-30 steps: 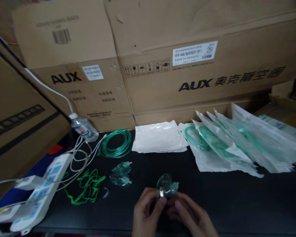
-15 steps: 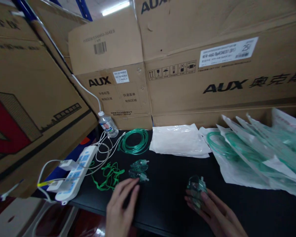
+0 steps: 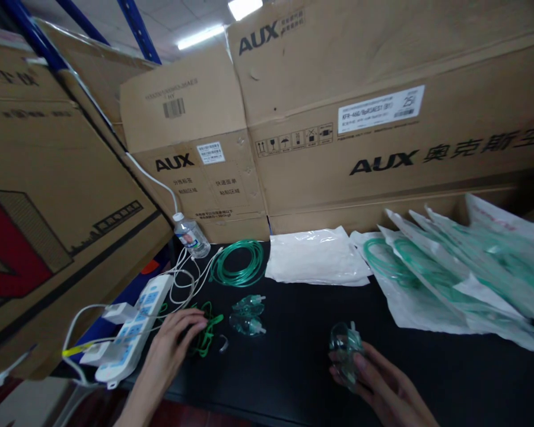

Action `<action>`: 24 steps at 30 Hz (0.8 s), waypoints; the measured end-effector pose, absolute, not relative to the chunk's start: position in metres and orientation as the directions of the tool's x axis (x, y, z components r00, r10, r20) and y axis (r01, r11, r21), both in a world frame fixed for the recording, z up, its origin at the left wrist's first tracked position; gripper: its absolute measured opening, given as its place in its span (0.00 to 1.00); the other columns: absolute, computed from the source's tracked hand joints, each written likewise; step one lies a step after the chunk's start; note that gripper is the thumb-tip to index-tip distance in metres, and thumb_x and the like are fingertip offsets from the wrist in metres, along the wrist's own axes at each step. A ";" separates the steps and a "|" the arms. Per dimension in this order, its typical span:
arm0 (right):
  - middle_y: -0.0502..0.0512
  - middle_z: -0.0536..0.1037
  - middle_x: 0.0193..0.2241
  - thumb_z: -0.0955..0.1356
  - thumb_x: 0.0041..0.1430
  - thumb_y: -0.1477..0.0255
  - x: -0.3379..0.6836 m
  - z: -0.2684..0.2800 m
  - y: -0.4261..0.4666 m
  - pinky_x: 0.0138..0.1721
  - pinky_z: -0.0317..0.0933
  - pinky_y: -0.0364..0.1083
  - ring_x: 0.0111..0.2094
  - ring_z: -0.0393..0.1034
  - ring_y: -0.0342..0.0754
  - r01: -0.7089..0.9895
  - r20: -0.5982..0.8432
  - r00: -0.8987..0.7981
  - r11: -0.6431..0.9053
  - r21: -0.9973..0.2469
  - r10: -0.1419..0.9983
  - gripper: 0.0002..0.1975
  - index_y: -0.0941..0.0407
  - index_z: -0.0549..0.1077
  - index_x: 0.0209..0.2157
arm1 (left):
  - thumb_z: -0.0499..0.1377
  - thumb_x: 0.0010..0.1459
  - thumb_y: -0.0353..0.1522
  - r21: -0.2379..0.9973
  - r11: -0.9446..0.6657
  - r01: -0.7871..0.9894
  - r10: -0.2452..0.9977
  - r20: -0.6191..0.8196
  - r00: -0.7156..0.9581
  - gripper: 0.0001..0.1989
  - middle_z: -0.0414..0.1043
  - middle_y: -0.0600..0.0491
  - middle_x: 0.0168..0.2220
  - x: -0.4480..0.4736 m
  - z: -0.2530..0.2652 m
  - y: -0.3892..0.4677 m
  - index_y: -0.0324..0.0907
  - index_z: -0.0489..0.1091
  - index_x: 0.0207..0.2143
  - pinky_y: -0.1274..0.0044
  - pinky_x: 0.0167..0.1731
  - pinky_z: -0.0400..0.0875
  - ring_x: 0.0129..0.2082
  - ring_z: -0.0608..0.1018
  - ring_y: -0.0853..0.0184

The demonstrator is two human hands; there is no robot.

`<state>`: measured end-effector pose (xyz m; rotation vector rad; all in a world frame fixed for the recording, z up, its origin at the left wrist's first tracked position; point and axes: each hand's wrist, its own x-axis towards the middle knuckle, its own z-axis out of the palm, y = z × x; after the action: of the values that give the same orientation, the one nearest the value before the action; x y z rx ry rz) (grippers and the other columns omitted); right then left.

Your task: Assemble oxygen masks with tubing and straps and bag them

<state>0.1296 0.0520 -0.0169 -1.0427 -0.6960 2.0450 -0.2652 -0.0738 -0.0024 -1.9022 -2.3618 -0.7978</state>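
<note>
My right hand [image 3: 378, 376] is closed around a clear green-tinted oxygen mask [image 3: 347, 350], held over the black tabletop with its small connector pointing up. My left hand [image 3: 173, 338] reaches over a tangle of green elastic straps [image 3: 204, 344], fingers bent and thumb slightly apart, its fingertips at the straps and partly covering them. Just right of the straps lies a small curved shiny strip [image 3: 223, 343]. Two similar clear green mask pieces [image 3: 248, 324] rest close together between my hands, nearer the left one.
Behind lie coiled green tubing [image 3: 238, 264] and white packets [image 3: 315, 256]. Packaged green tubing sets [image 3: 422, 279] fill the right side. At left are a power strip [image 3: 136, 332] with plugs and white cables, and a plastic bottle [image 3: 191, 236]. Large cardboard boxes [image 3: 302, 178] wall the back.
My left hand has moved left from beside the mask pieces to the green straps, uncovering the small shiny strip. My right hand still holds its mask. The view has shifted slightly.
</note>
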 end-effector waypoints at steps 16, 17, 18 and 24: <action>0.61 0.88 0.41 0.82 0.42 0.53 0.131 -0.009 0.050 0.60 0.66 0.66 0.43 0.83 0.64 -0.390 -0.440 -0.413 -0.591 -0.706 0.797 0.28 0.54 0.85 0.43 | 0.62 0.60 0.50 0.456 0.148 0.877 0.954 0.168 -0.249 0.16 0.83 0.49 0.45 -0.267 0.024 -0.053 0.52 0.84 0.32 0.62 0.50 0.77 0.48 0.82 0.53; 0.62 0.88 0.42 0.82 0.42 0.52 0.132 -0.011 0.050 0.60 0.66 0.66 0.43 0.82 0.63 -0.390 -0.440 -0.421 -0.597 -0.702 0.793 0.28 0.54 0.85 0.43 | 0.61 0.60 0.52 0.470 0.151 0.870 0.946 0.186 -0.265 0.18 0.83 0.49 0.45 -0.269 0.029 -0.052 0.52 0.84 0.34 0.61 0.51 0.76 0.48 0.82 0.53; 0.62 0.88 0.42 0.82 0.42 0.52 0.132 -0.012 0.051 0.60 0.66 0.65 0.43 0.83 0.63 -0.391 -0.437 -0.429 -0.599 -0.699 0.791 0.28 0.55 0.85 0.42 | 0.60 0.61 0.53 0.478 0.153 0.865 0.938 0.206 -0.280 0.20 0.83 0.49 0.46 -0.270 0.035 -0.052 0.51 0.84 0.35 0.61 0.52 0.76 0.48 0.82 0.54; 0.63 0.87 0.40 0.81 0.47 0.54 0.132 -0.025 0.055 0.52 0.72 0.61 0.41 0.83 0.61 -0.421 -0.376 -0.456 -0.568 -0.707 0.807 0.26 0.56 0.85 0.43 | 0.67 0.56 0.51 0.741 0.137 0.657 0.672 0.417 -0.611 0.19 0.84 0.55 0.46 -0.251 0.098 -0.045 0.46 0.80 0.37 0.59 0.58 0.72 0.51 0.81 0.55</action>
<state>0.1316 0.0552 -0.0246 -0.9153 -0.6866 2.0684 -0.2515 -0.0451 0.0983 -1.3919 -2.3810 -1.5368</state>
